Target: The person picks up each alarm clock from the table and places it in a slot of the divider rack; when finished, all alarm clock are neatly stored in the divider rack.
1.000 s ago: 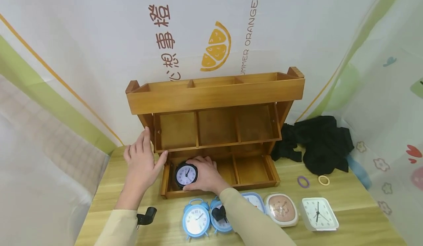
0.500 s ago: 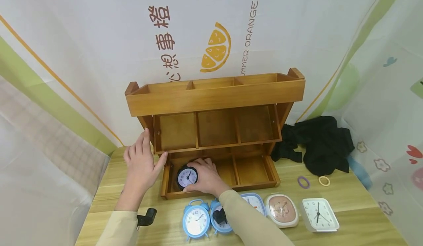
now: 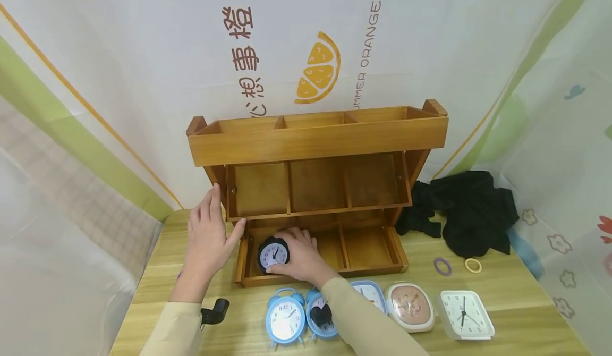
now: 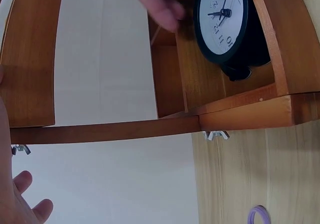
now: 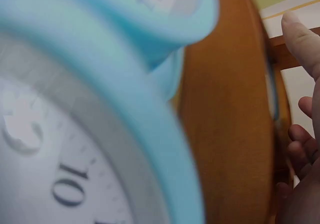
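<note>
Head view shows a black clock (image 3: 274,254) in the left compartment of the lower tray (image 3: 373,271), its face turned toward the person; how much it leans, I cannot tell. The right hand (image 3: 302,255) is at the clock's right side, its thumb in front of the lower part of the face. From the left wrist, a gap appears between the fingers (image 4: 157,7) and the clock, and they bend only loosely, so I judge that this hand does not grip it; whether the thumb touches is not clear. The left hand (image 3: 209,244) has its fingers extended and holds nothing, beside the left end of the middle tray (image 3: 315,212); contact with the wood cannot be told.

I think the step in hand is to settle the clock in its compartment. To do it well, one should check that the clock stands firmly, then lift the right hand upward, so the thumb does not drag it. The right sleeve (image 3: 363,313) passes over the blue clocks (image 3: 285,320), so it should withdraw high.
</note>
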Demonstrator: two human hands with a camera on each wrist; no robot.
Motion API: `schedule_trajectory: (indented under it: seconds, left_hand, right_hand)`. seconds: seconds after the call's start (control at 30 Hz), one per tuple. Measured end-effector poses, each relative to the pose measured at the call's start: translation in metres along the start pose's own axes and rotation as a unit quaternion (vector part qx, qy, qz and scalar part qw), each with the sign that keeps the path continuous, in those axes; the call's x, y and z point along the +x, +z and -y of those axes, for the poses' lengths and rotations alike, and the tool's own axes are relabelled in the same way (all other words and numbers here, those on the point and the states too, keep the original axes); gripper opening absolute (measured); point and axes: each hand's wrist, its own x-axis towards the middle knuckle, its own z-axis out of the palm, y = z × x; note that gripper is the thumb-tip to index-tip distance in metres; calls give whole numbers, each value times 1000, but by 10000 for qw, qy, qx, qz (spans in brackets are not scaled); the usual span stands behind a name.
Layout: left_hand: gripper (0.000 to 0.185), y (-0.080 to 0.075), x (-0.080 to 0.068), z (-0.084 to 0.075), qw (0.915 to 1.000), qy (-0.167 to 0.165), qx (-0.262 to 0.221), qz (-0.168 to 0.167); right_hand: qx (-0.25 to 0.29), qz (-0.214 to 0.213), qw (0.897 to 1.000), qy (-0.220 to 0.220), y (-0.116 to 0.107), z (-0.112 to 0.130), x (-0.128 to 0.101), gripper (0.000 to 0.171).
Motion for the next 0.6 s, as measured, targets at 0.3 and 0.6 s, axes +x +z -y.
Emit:
schedule_trajectory:
  seconds: [0.3, 0.6]
  left_hand:
    - [96, 0, -1, -1, 10000, 16, 38, 15]
    - [97, 0, 0, 1, 9999, 144, 17, -45]
  right_hand:
    - [25, -122, 9991, -411, -19, 11, -33, 86]
    - [-541, 240, 9950, -804, -23, 22, -75, 91]
